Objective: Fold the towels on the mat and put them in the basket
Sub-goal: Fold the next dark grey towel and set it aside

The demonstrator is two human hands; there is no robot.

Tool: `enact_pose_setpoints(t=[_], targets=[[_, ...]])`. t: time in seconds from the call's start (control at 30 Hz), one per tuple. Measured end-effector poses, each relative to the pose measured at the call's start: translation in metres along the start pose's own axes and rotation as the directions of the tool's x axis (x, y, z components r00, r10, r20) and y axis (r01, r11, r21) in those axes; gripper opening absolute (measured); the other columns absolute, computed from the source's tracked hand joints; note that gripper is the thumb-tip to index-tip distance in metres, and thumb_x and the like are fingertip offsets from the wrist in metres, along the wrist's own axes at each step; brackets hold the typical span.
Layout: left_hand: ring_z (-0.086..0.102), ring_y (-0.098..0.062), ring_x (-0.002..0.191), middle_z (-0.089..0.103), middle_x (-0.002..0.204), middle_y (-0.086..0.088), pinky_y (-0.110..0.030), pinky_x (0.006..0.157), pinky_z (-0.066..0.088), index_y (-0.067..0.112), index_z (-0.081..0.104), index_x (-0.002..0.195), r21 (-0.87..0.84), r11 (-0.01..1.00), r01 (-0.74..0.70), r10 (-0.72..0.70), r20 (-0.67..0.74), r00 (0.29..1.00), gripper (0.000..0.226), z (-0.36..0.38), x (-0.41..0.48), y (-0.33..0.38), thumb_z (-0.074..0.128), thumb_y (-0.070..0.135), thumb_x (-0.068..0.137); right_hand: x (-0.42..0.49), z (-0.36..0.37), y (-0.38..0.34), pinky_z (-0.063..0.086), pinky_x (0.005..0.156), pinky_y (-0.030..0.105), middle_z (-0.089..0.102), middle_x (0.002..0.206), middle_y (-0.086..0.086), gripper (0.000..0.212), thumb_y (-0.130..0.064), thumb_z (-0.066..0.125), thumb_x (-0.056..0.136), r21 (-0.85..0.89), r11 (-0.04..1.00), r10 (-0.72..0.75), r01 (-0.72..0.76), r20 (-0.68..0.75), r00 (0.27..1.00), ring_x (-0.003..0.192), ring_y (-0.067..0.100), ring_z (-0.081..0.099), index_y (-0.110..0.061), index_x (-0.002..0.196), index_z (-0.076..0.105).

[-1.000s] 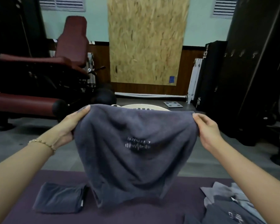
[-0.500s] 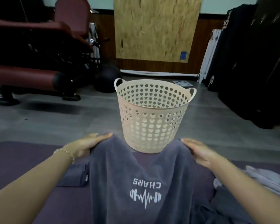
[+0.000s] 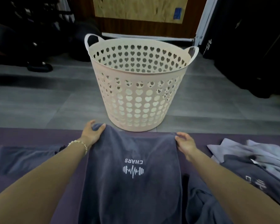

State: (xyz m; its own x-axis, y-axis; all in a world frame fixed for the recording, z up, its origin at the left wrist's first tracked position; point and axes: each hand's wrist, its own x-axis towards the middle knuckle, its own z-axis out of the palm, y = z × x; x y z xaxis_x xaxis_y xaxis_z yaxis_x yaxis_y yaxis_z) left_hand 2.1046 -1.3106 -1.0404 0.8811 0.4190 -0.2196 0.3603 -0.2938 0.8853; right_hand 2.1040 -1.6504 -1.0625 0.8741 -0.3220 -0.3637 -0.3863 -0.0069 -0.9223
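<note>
- Grey floor tiles (image 3: 39, 101) run back to a dim wall lined with dark gym gear; only the head view is on offer, and it looks down over your two forearms.
- Your purple mat (image 3: 23, 136) fills the near part of that view, and the pale basket (image 3: 136, 101) with heart-shaped holes stands upright on the floor just past its far edge. Nothing shows inside it from here.
- Spread in front of you is the dark grey towel (image 3: 129, 191), logo side up, its far edge near the basket's base.
- Your left hand (image 3: 91, 132) has its fingers curled around the towel's far left corner, gripping it.
- Your right hand (image 3: 185, 143) sits at the far right corner with fingers loosely spread; whether it pinches the cloth I cannot tell.
- A folded towel (image 3: 23, 157) lies to the left, and a loose heap of towels (image 3: 249, 162) to the right.
- You look to be at the laying-out step, so folding has barely begun. Next, flatten the cloth, then bring the far edge towards you with both corners level.
</note>
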Motion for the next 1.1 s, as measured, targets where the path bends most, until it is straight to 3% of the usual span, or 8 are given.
enact_pose_setpoints(t=[0.07,0.13,0.27,0.4,0.57,0.7,0.93,1.1], targets=[[0.035,-0.036,0.135,0.034,0.149,-0.017,-0.040,0.113,0.029,0.009,0.017,0.150,0.153,0.982,0.113,-0.117,0.018,0.993,0.092,0.007,-0.004,-0.026,0.068,0.043,0.082,-0.002,0.000,0.020,0.040,0.095,0.029,0.052,0.125,0.012,0.040,-0.014,0.057,0.094,-0.107,0.994,0.039,-0.035,0.036,0.999,0.112,0.021,0.051,-0.008,0.132,0.047],[0.029,-0.039,0.137,0.027,0.150,-0.021,-0.044,0.114,0.025,0.007,0.014,0.150,0.301,0.945,0.128,-0.142,0.027,0.989,0.094,0.011,-0.023,-0.057,0.066,0.045,0.083,-0.019,-0.004,0.041,0.037,0.095,0.026,0.047,0.135,0.011,0.049,-0.014,0.060,0.092,-0.239,0.971,0.025,-0.013,0.050,0.998,0.122,0.022,0.048,-0.004,0.136,0.042],[0.040,-0.034,0.118,0.046,0.123,-0.017,-0.042,0.105,0.033,0.002,0.044,0.125,0.400,0.915,0.043,-0.087,0.091,0.992,0.062,-0.008,-0.076,-0.125,0.069,0.039,0.082,-0.072,-0.027,0.086,0.044,0.077,0.023,0.053,0.122,0.009,0.039,-0.008,0.067,0.086,-0.309,0.951,0.017,0.003,0.063,0.998,0.092,0.020,0.054,-0.005,0.121,0.050],[0.052,-0.020,0.092,0.051,0.098,-0.005,-0.032,0.085,0.042,0.012,0.048,0.097,0.358,0.932,-0.059,-0.030,0.238,0.971,0.032,-0.040,-0.133,-0.173,0.072,0.028,0.081,-0.126,-0.059,0.128,0.044,0.065,0.020,0.056,0.109,0.014,0.030,-0.004,0.069,0.083,-0.296,0.951,0.130,-0.093,0.107,0.986,0.076,0.016,0.055,-0.008,0.108,0.054],[0.052,-0.010,0.087,0.055,0.090,0.012,-0.026,0.084,0.042,0.036,0.055,0.084,0.487,0.821,-0.298,0.099,0.392,0.915,0.031,-0.064,-0.182,-0.192,0.067,0.062,0.072,-0.170,-0.077,0.153,0.044,0.065,0.025,0.063,0.096,0.017,0.019,-0.004,0.071,0.081,-0.281,0.952,0.143,-0.122,0.054,0.988,0.075,0.017,0.057,-0.009,0.096,0.059],[0.050,-0.003,0.084,0.058,0.084,0.018,-0.020,0.077,0.043,0.033,0.058,0.081,0.578,0.706,-0.411,0.090,0.502,0.860,0.051,-0.073,-0.211,-0.194,0.042,0.079,0.064,-0.202,-0.080,0.157,0.046,0.053,0.026,0.067,0.087,0.013,0.017,-0.019,0.072,0.083,-0.351,0.917,0.228,-0.189,0.072,0.971,0.067,0.019,0.060,-0.009,0.089,0.060],[0.047,-0.001,0.054,0.055,0.062,0.009,-0.011,0.054,0.037,0.023,0.055,0.074,0.503,0.844,-0.186,-0.125,0.522,0.843,0.020,-0.076,-0.230,-0.183,0.067,0.035,0.085,-0.244,-0.080,0.169,0.049,0.063,0.024,0.070,0.091,0.005,0.020,-0.028,0.070,0.085,-0.353,0.861,0.448,-0.367,0.179,0.876,0.080,0.015,0.062,-0.009,0.092,0.069],[0.052,-0.006,0.069,0.057,0.069,0.009,-0.015,0.067,0.043,0.015,0.056,0.076,0.291,0.956,-0.020,-0.138,0.512,0.848,0.020,-0.092,-0.225,-0.171,0.057,0.026,0.093,-0.250,-0.080,0.168,0.046,0.059,0.014,0.066,0.076,0.007,0.017,-0.014,0.066,0.088,-0.343,0.930,0.183,-0.128,0.134,0.974,0.071,0.015,0.058,-0.006,0.074,0.064]])
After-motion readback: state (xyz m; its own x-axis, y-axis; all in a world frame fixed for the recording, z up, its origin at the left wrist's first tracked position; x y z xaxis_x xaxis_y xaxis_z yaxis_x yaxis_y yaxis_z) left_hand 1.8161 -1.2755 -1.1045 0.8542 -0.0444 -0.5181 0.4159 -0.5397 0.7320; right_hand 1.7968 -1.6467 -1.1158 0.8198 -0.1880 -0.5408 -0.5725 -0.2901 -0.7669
